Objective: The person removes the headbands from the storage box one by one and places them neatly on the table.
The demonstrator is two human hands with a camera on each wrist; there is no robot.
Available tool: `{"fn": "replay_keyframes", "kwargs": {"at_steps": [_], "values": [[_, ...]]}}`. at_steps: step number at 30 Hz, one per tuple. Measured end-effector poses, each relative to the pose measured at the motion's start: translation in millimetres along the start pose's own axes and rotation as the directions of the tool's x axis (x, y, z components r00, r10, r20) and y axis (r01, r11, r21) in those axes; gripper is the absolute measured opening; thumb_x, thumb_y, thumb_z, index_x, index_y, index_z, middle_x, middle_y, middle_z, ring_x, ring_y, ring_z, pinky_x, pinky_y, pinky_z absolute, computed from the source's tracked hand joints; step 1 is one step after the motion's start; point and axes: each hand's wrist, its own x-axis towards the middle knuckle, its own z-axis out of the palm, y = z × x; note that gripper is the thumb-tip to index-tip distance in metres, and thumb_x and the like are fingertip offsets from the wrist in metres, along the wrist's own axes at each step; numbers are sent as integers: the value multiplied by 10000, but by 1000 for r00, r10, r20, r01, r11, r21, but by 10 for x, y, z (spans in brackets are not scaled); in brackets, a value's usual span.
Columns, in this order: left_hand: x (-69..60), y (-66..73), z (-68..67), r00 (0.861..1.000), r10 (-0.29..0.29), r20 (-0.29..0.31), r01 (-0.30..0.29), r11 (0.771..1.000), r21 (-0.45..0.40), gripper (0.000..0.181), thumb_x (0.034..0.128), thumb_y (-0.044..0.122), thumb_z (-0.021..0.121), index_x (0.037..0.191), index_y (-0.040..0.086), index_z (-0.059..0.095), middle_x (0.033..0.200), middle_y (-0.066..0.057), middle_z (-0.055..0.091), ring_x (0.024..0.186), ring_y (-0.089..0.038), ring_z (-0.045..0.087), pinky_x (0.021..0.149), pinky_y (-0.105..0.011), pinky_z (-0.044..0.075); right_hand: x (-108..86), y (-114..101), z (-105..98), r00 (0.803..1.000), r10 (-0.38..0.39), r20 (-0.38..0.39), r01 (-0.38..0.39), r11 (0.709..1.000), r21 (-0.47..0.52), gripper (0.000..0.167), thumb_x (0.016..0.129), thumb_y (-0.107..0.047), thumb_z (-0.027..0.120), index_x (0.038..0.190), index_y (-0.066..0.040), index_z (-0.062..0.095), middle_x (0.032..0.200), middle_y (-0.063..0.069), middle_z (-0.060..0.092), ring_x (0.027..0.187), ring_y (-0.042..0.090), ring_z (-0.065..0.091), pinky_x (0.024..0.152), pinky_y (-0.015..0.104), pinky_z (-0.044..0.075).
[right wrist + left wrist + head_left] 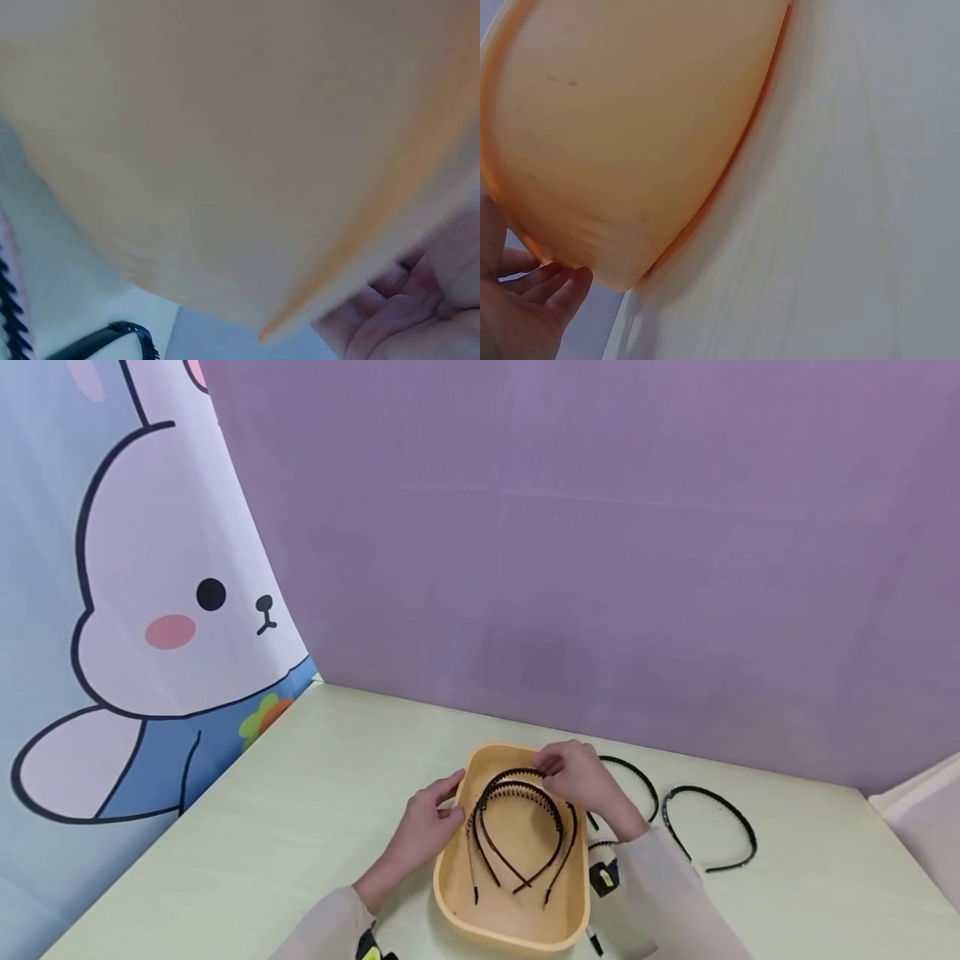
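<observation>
Yellow all over, the tray (517, 922) meets the left grip (426, 822), which stands spread along its left side, thumb apart from fingers. That seems a light steadying touch, so a sharp tug inside could slide the tray. The right grip (581, 777) curls over the far right rim, at the black headbands (521, 787) lying in the tray; whether it pinches one, I cannot tell. Those overlap with arms crossed, so their teeth could snag and drag a neighbour along. Farther right on the counter (360, 760), the right sleeve (675, 885) passes close to a loose headband (752, 843) and might sweep it aside.
</observation>
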Motion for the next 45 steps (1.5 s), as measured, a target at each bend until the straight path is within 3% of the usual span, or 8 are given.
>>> {"fn": "replay_keyframes", "kwargs": {"at_steps": [8,16,29,45], "values": [[6,-3,1,1000,-3,-4,3,1000,5,529,879,-20,492,1395,-88,398,1348,-338,470,1029,-416,642,787,-260,597,-60,2,-111,1000,11,-9,-11,1000,1,252,787,44,599,1003,-11,716,935,94,718,829,209,670,700,312,582],[13,-17,-1,1000,-13,-5,13,1000,14,529,881,-15,492,1398,-82,398,1343,-332,480,1027,-406,646,781,-254,597,-147,23,-249,999,-28,-22,28,999,-15,257,808,38,578,1010,-16,726,956,121,723,824,225,671,634,283,554],[17,-18,6,999,-9,-41,11,999,51,526,862,-19,510,1382,-58,442,1346,-269,516,1170,-377,575,851,-276,582,-295,45,-472,998,-26,-56,21,995,-93,245,812,31,574,998,-23,724,937,98,722,824,222,678,662,312,568],[6,-1,-3,999,-28,-46,30,999,40,527,858,-26,514,1380,-52,447,1340,-281,515,1128,-391,600,837,-287,586,-553,169,-689,997,40,-68,-50,988,-144,261,803,51,557,1003,2,718,968,128,712,828,231,670,655,310,565]]}}
